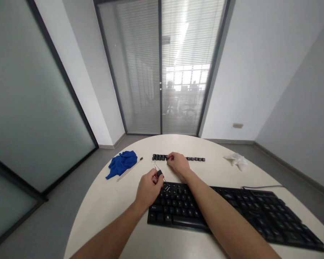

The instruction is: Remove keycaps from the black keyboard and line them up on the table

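Observation:
My left hand [149,187] is closed on a wire keycap puller [159,172] with a dark handle; its thin wire prongs stick out past the fingers, above the keyboard's upper left corner. Farther back, my right hand [179,164] pinches a small black keycap at the lined-up keycaps [158,157], its fingertips partly hiding it. These loose keycaps form two short rows at the left and a single row toward the right. Under both forearms lies a black keyboard [182,208], where a few key positions at the upper left show bare without caps.
A crumpled blue cloth [121,164] lies at the table's left, beside a thin brush [130,169] with a dark tip. Crumpled white tissue [237,160] rests at the right. The keyboard cable [263,186] runs behind it on the round table [97,212].

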A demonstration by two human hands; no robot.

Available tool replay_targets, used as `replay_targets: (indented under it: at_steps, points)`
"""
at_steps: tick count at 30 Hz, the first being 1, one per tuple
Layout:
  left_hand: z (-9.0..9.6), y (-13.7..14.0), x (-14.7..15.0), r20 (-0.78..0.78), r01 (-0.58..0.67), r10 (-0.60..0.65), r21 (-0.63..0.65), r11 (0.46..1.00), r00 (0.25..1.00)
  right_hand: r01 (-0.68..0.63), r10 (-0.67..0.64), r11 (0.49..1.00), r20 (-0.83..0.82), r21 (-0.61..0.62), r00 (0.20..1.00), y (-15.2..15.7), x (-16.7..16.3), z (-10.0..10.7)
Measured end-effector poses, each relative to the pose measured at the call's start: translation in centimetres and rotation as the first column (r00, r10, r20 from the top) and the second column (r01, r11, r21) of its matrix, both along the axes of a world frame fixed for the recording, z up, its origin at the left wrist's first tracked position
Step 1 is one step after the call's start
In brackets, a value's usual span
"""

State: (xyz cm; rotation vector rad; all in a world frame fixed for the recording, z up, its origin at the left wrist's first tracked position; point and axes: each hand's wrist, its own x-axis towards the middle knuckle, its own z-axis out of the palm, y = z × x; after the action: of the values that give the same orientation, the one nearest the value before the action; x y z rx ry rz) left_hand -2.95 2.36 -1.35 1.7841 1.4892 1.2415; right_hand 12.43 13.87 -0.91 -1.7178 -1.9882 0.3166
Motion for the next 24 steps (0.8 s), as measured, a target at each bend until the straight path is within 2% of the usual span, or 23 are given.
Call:
replay_targets:
  at_steps: [24]
  points:
    - [0.22, -0.11, 0.11, -0.03, -0.006, 0.006, -0.014, 1.0, 1.0, -0.05, 0.048, 0.997, 0.039, 0.062, 0.998, -0.08, -0.03, -0.16]
